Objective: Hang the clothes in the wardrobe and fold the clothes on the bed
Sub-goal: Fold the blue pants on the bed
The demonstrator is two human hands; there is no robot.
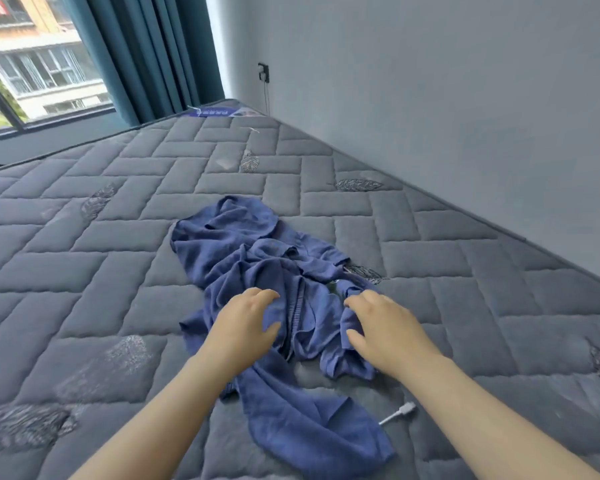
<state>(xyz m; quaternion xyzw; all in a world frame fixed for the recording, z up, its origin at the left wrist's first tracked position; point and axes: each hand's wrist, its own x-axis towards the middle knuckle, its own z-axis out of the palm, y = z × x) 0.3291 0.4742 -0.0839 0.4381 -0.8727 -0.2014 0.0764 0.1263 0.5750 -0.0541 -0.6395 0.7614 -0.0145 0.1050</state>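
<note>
On the middle of the grey bed, a crumpled blue garment is lying. The left hand is resting on it, fingers wide and loosely bent. The right hand is touching a bunched fold; whether it is gripping cannot be told.

A home bedroom: bare quilted mattress, teal curtains, window, wall socket.

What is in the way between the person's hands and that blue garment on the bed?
Nothing visible. The left hand and right hand are at the crumpled blue garment on the mattress. A white cable plug lies beside it, clear of both hands.
</note>
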